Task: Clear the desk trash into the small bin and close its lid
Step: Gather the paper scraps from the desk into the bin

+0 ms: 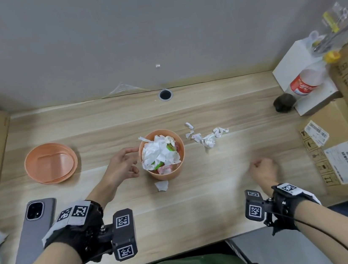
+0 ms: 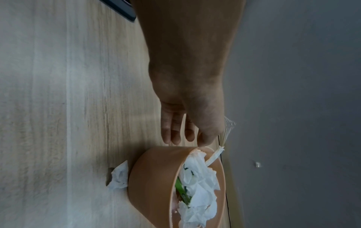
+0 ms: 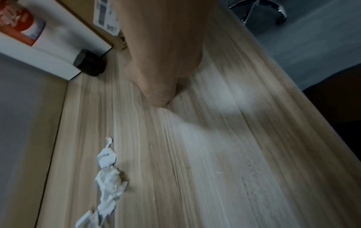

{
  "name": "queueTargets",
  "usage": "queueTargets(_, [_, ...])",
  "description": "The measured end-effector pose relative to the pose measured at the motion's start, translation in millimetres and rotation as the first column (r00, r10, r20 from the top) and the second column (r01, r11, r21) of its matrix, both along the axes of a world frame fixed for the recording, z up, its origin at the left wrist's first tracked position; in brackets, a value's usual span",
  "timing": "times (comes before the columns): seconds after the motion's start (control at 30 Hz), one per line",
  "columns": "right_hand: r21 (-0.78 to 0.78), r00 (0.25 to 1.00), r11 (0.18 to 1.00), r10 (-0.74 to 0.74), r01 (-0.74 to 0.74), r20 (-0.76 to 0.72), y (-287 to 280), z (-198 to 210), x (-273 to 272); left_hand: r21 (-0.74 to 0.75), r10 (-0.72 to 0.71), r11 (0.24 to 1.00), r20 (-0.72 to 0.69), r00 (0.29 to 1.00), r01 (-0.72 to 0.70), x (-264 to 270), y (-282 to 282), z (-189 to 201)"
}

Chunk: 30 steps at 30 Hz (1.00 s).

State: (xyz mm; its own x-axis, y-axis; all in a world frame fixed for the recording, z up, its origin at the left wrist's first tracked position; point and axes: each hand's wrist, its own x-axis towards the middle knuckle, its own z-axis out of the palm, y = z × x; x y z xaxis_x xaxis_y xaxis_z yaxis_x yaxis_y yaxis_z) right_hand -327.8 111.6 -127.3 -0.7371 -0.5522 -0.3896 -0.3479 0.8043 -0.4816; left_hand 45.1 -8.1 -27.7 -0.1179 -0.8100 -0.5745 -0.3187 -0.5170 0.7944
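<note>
bin: small orange bin mid-desk, lid off, paper and wrappers piled above the rim
lid: orange lid lying on the desk well to the bin's left, near the phone
left hand: left hand beside the bin, fingers loosely spread, one fingertip at the rim, gripping nothing; looks like steadying
right hand: right hand curled into a fist over the desk, well right of the bin; can't tell if it has a scrap inside
trash left: cluster of torn paper scraps just right of the bin, one crumpled scrap touching its near side
step: mid-clearing, lid not yet on
next: pick up the right-side scraps, then the near one; pile likely needs pressing down before the lid seats
</note>
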Motion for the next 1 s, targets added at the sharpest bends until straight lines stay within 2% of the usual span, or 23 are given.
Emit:
queueTargets(0.13, [-0.041,0.985,0.988,0.153,-0.151,0.078,-23,9,14,-0.008,0.001,1.0,0.018,1.0,-0.001,1,-2,0])
queueTargets(0.3, [-0.187,0.958,0.957,0.248,-0.22,0.142,-60,15,29,-0.002,-0.009,1.0,0.024,1.0,0.009,3,-4,0])
queueTargets(0.4, [-0.218,0.93,0.933,0.324,-0.285,0.172,-82,17,35,0.006,0.014,1.0,0.026,1.0,-0.014,6,-4,0])
queueTargets(0.47, [-0.182,0.919,0.918,0.376,-0.351,0.123,-92,15,38,0.011,0.038,0.999,0.026,0.999,-0.038,9,-4,-1])
queueTargets(0.53, [-0.101,0.909,0.905,0.417,-0.413,0.013,-98,13,39,0.013,0.061,0.998,0.027,0.998,-0.061,11,-5,-2])
queueTargets(0.67, [-0.064,0.897,0.895,0.437,-0.441,-0.06,-109,5,40,0.017,0.083,0.996,0.021,0.996,-0.084,13,-5,-2])
queueTargets(0.77, [-0.036,0.865,0.865,0.501,-0.501,-0.014,-117,1,41,0.021,0.095,0.995,0.015,0.995,-0.096,13,-5,-2])
queueTargets(0.87, [-0.085,0.845,0.843,0.534,-0.531,0.023,-120,-1,44,0.033,0.104,0.994,0.003,0.995,-0.104,12,-5,-2])
queueTargets(1.0, [-0.149,0.875,0.891,0.451,-0.429,0.178,-116,6,47,0.044,0.077,0.996,-0.014,0.997,-0.076,7,-5,-2])
